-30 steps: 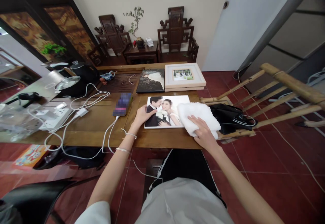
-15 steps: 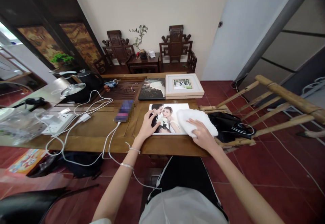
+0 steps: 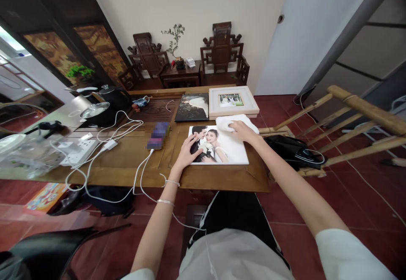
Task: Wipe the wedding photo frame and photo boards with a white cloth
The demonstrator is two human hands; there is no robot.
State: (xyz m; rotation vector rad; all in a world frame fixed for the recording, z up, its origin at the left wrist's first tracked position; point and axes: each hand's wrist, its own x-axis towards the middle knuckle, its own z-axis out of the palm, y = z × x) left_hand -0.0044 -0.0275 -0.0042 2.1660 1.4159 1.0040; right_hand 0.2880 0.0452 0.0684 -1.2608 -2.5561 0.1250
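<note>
A photo panel (image 3: 233, 155) with a picture of a couple lies flat near the front edge of the wooden table. My left hand (image 3: 187, 151) rests on its left side, fingers spread and holding nothing. In my right hand (image 3: 243, 131) is a white fluffy cloth (image 3: 223, 122), pressed over the panel's upper right corner and reaching past its far edge. Just behind the panel are a dark photo album or panel (image 3: 190, 108) and a white picture frame (image 3: 250, 98), which seems to be stacked on another.
Left of the panel lies a phone (image 3: 157, 135) on a white charging cable. Farther left are a power strip (image 3: 80, 151), tangled cables, a lidded pot (image 3: 95, 113) and a kettle (image 3: 112, 98). A bamboo chair (image 3: 352, 130) holding a black bag (image 3: 285, 151) stands right of the table (image 3: 222, 180).
My right hand has moved the cloth away from me, from the panel's right side up to its far right corner. The left hand stays on the panel. The view has shifted slightly.
</note>
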